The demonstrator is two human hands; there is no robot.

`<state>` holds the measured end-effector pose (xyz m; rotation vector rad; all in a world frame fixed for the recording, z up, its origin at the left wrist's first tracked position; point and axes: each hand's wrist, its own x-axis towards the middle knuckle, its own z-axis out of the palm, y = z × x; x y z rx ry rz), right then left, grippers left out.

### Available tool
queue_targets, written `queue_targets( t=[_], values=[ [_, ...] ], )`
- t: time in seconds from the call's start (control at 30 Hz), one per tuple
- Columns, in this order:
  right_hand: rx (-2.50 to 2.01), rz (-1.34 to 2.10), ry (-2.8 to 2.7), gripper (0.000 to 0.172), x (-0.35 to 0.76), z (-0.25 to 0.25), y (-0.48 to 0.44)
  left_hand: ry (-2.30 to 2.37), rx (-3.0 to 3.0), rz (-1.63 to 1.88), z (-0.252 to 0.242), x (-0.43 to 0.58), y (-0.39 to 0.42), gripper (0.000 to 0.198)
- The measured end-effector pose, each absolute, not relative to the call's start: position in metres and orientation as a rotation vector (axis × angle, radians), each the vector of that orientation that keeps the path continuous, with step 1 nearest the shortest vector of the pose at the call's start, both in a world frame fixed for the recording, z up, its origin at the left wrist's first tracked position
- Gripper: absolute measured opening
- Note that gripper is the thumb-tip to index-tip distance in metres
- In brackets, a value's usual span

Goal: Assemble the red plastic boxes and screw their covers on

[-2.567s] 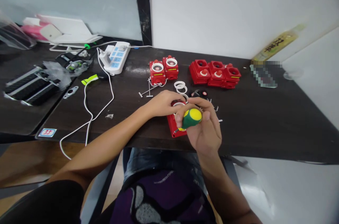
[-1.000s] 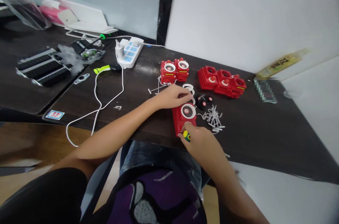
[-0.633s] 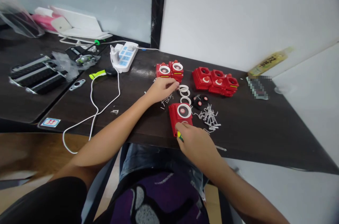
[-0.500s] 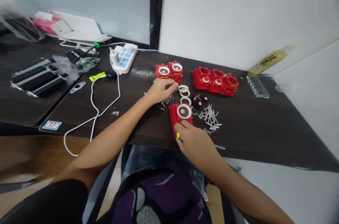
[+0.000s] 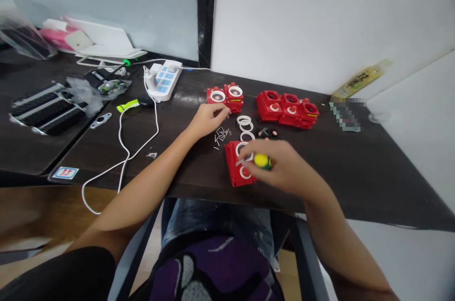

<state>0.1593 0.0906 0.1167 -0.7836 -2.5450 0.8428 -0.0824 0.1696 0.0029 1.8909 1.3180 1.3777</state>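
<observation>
My right hand (image 5: 280,163) is closed round a screwdriver (image 5: 263,161) with a yellow and green handle. It hovers over a red box (image 5: 233,168) with two white rings on its face, covering part of it; a small pale tip pokes out past the fingers. My left hand (image 5: 210,118) has thumb and fingertips drawn together; whatever they pinch is too small to make out. It is beside small loose screws (image 5: 221,135) and just in front of two red boxes (image 5: 217,97) with white rings. Loose white rings (image 5: 245,124) lie between the hands.
Three joined red boxes (image 5: 287,109) stand at the back right, with black round parts (image 5: 267,133) in front. A white power strip (image 5: 167,84) and its cable (image 5: 124,149) lie left. Further left are black and silver rails (image 5: 50,106). A yellow bottle (image 5: 362,80) lies near the wall.
My right hand has lifted from the lower part of the red box and turned, with the screwdriver in it. My left hand has shifted slightly left in view, near the screws.
</observation>
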Motion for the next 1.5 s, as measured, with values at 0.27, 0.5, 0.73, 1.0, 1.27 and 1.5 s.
queue_targets(
  t=[0.27,0.5,0.73,1.0,1.27,1.5],
  values=[
    [-0.985,0.733,-2.68,0.009,0.121,0.082,0.21,1.515,1.922,1.414,0.0,-0.094,0.175,0.035],
    [-0.954,0.704,-2.927,0.015,0.095,0.051,0.208,1.566,1.827,1.469,0.001,-0.098,0.176,0.028],
    [-0.95,0.767,-2.861,0.015,0.102,0.051,0.207,1.531,1.976,1.38,0.005,-0.09,0.17,0.03],
    [-0.973,0.889,-2.365,0.015,0.157,0.097,0.196,1.061,2.184,1.221,0.019,-0.061,0.145,0.022],
    [-1.198,1.527,-1.533,0.019,0.19,0.083,0.184,0.758,2.237,0.631,0.042,-0.049,0.125,0.064],
    [-1.417,1.294,-2.089,0.014,0.194,0.067,0.174,0.815,2.198,0.588,0.04,-0.051,0.128,0.066]
  ],
)
